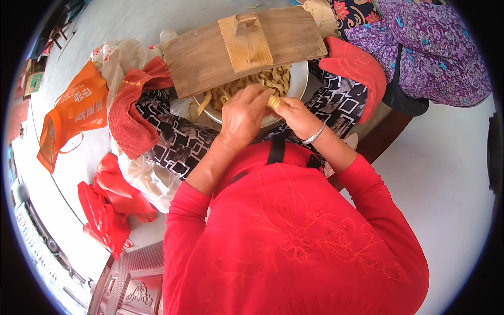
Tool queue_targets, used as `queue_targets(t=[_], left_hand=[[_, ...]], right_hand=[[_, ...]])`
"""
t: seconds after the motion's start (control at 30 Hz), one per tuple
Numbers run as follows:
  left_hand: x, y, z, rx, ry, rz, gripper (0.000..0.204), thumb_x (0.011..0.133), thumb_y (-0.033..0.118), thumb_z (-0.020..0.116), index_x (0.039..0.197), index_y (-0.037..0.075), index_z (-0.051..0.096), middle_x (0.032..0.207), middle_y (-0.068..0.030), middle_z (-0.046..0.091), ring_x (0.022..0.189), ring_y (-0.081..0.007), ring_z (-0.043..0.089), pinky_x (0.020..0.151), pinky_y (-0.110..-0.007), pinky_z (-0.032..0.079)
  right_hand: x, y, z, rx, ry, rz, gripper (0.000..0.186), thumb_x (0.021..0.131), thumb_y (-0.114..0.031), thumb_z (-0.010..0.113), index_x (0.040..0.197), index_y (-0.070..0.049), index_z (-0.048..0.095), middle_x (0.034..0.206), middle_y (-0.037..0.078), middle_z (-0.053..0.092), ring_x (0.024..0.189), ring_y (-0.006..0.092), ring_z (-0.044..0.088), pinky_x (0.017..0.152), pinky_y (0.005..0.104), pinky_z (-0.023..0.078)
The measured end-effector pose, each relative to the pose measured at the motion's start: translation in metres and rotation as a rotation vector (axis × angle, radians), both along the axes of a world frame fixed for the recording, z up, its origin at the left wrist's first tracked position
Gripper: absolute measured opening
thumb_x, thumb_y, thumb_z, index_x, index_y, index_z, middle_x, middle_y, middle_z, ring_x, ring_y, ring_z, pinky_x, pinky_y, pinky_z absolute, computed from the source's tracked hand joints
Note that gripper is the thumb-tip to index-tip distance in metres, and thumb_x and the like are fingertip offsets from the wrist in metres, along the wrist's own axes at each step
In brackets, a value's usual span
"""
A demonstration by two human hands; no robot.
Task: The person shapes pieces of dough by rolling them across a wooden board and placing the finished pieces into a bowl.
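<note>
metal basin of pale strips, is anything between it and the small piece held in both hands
Nothing visible. Left hand and right hand pinch the small pale piece directly over the metal basin's open near side; the wooden board covers only its far part.

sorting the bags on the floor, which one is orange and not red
The orange bag, far left beside the white sack; the red bags lie lower down.
</note>
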State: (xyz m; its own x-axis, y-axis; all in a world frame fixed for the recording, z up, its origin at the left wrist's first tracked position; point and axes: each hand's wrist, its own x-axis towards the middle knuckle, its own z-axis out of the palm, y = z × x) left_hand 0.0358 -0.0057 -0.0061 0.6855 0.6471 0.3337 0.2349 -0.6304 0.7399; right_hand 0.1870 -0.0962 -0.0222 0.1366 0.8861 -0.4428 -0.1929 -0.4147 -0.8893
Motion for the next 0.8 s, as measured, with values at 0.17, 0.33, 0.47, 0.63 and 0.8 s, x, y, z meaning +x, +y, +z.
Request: queue_targets(t=[0.17, 0.33, 0.47, 0.63, 0.8], left_hand=[[-0.003, 0.007, -0.002, -0.319, 0.004, -0.125, 0.030, 0.081, 0.000, 0.058, 0.112, 0.000, 0.061, 0.110, -0.0146, 0.059, 0.099, -0.0284, 0.061, 0.081, -0.032, 0.050], [0.004, 0.008, 0.012, -0.501, 0.048, -0.051, 0.028, 0.091, 0.009, 0.056, 0.115, -0.006, 0.057, 0.102, -0.0104, 0.061, 0.097, -0.0200, 0.060, 0.082, -0.032, 0.049], [0.016, 0.004, -0.008, -0.869, -0.071, 0.166, 0.023, 0.094, 0.018, 0.052, 0.100, -0.001, 0.063, 0.075, -0.0090, 0.060, 0.070, -0.0228, 0.060, 0.064, -0.033, 0.047], [-0.003, -0.016, 0.001, -1.451, -0.185, 0.126, 0.024, 0.097, 0.025, 0.053, 0.094, 0.003, 0.062, 0.065, 0.0018, 0.050, 0.053, -0.0042, 0.040, 0.044, -0.021, 0.027], [-0.031, -0.018, -0.010, -0.490, 0.058, 0.140, 0.016, 0.093, 0.019, 0.058, 0.095, 0.004, 0.064, 0.061, -0.0100, 0.055, 0.058, -0.0258, 0.058, 0.053, -0.034, 0.044]], right_hand=[[-0.012, 0.007, 0.003, -0.076, 0.527, -0.204, 0.020, 0.094, -0.011, 0.054, 0.093, 0.003, 0.068, 0.108, 0.008, 0.064, 0.100, 0.0157, 0.059, 0.081, 0.0274, 0.048], [-0.017, 0.021, 0.000, 0.363, -0.452, -0.144, 0.011, 0.080, 0.004, 0.060, 0.089, 0.003, 0.068, 0.116, 0.012, 0.060, 0.103, 0.0221, 0.058, 0.086, 0.0309, 0.047], [-0.021, 0.026, 0.014, 0.436, -0.582, -0.257, 0.007, 0.079, 0.004, 0.064, 0.086, 0.004, 0.066, 0.115, 0.014, 0.057, 0.105, 0.0246, 0.056, 0.090, 0.0315, 0.045], [-0.004, 0.032, 0.012, 0.486, -0.520, -0.367, 0.006, 0.081, 0.001, 0.065, 0.085, 0.005, 0.066, 0.112, 0.014, 0.057, 0.098, 0.0205, 0.057, 0.085, 0.0286, 0.046], [-0.001, 0.022, 0.010, 0.379, -0.040, -0.311, 0.025, 0.090, -0.012, 0.064, 0.111, 0.002, 0.062, 0.112, 0.009, 0.058, 0.095, 0.0140, 0.057, 0.079, 0.0268, 0.049]])
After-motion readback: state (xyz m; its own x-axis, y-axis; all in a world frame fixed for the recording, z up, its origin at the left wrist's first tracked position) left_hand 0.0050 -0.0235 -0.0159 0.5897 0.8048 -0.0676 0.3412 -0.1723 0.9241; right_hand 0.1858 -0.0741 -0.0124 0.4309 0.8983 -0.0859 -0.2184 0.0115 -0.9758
